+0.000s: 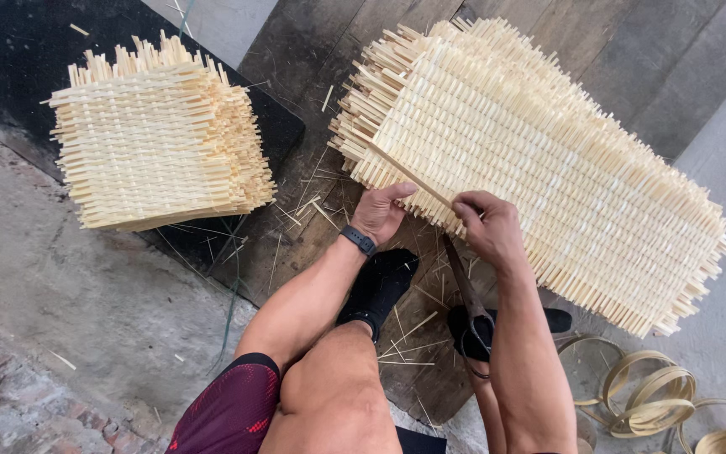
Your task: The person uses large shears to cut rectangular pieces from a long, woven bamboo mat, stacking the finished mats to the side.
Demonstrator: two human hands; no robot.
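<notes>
Seen from above, seated low over dark, worn wooden planks littered with pale splinters.

Left hand: laid against the near edge of a big, slanted stack of pale woven bamboo mats, thumb stretched out towards a single thin bamboo strip, the other fingers curled under and mostly hidden. Whether those fingers pinched anything: impossible to tell. Black wristband worn just behind it.

Right hand: bent at the same edge of the stack, just beside the left, fingertips bunched together and closed on the lower end of the strip. The strip itself: slanted up and to the left across the stack's near corner, lying on the mat's surface.

Dark metal scissors: lying between the forearms below the right hand, blades pointing up towards the stack, handles near a black-socked foot. Another black-socked foot planted on the planks under the left forearm. Red and black patterned shorts at the bottom edge.

Big stack: spread over the planks at upper right, running from the hands out to the right, loose strip ends bristling along every side.

Smaller, squarer stack of the same pale woven mats: set on a black slab at upper left, well apart from both hands.

Coiled loops of flat bamboo strip: resting on grey concrete floor at lower right.
</notes>
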